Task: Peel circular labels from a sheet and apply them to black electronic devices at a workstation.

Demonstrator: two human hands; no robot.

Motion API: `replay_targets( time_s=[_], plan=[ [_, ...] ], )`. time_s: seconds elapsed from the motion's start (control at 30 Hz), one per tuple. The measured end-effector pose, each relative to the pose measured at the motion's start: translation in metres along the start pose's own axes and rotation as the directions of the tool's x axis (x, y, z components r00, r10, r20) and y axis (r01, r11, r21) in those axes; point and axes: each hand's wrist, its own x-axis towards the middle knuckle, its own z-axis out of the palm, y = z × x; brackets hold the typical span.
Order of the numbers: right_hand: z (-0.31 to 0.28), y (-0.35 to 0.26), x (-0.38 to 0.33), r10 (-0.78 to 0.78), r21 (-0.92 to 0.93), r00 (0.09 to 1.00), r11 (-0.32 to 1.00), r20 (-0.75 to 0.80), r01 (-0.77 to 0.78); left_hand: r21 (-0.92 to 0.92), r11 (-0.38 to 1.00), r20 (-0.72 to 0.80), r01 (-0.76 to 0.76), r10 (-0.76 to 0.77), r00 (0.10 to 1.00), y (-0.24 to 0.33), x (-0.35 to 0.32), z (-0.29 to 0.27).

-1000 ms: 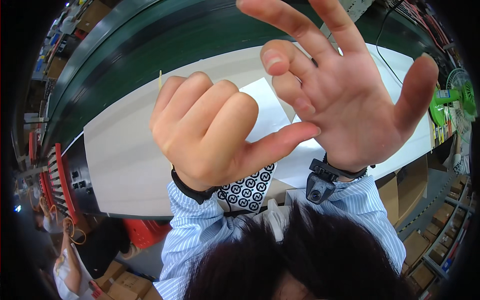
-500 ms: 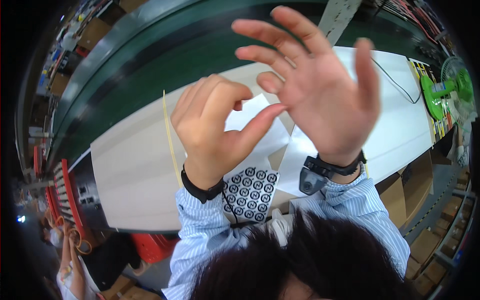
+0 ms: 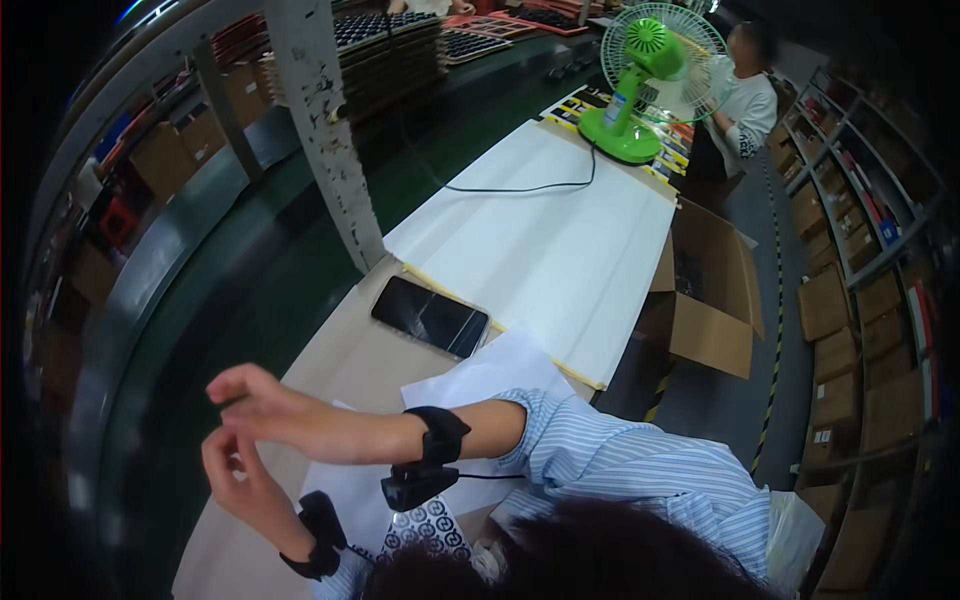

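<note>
Over the left part of the table, my right hand [image 3: 285, 415] reaches across, its loosely bent fingers slightly apart and nothing visible in them. Just below it is my left hand [image 3: 240, 485], with curved fingers and gaps between them; its fingertips overlap or meet the right hand's, and which I cannot tell. No held object shows. Beneath my right forearm lie white paper sheets [image 3: 480, 375]. A sheet of round black-and-white stickers [image 3: 430, 530] lies close to my body, partly hidden by my head. A dark smartphone [image 3: 430, 316] rests on the table beyond the sheets.
A green fan [image 3: 625, 130] stands at the table's far end, its black cable [image 3: 520, 188] crossing the white tabletop [image 3: 540, 250]. A worn metal post [image 3: 325, 130] rises beside the table. An open cardboard box [image 3: 710, 330] is at the right, with a person [image 3: 745, 105] beyond.
The view has swung to the right, bringing the phone and box into sight. My hands were raised and spread over the sheets; now they are close together at the lower left.
</note>
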Motion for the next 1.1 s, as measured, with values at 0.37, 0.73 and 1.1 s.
replay_targets(
  time_s=[0.37, 0.73, 1.1],
  plan=[
    [-0.003, 0.009, 0.001, -0.018, -0.114, 1.000, 0.993, 0.013, 0.019, -0.030, 0.992, 0.205, 0.120, -0.112, 0.972, -0.018, 0.007, 0.001],
    [-0.013, 0.007, 0.004, 0.024, -0.135, 1.000, 0.991, 0.005, -0.023, 0.143, 0.963, 0.124, -0.230, 0.213, 0.969, -0.015, 0.004, 0.003],
    [-0.012, -0.004, 0.004, 0.096, -0.110, 0.995, 0.990, 0.021, -0.093, 0.216, 0.903, 0.151, -0.371, 0.345, 0.926, -0.011, 0.007, 0.000]
  ],
)
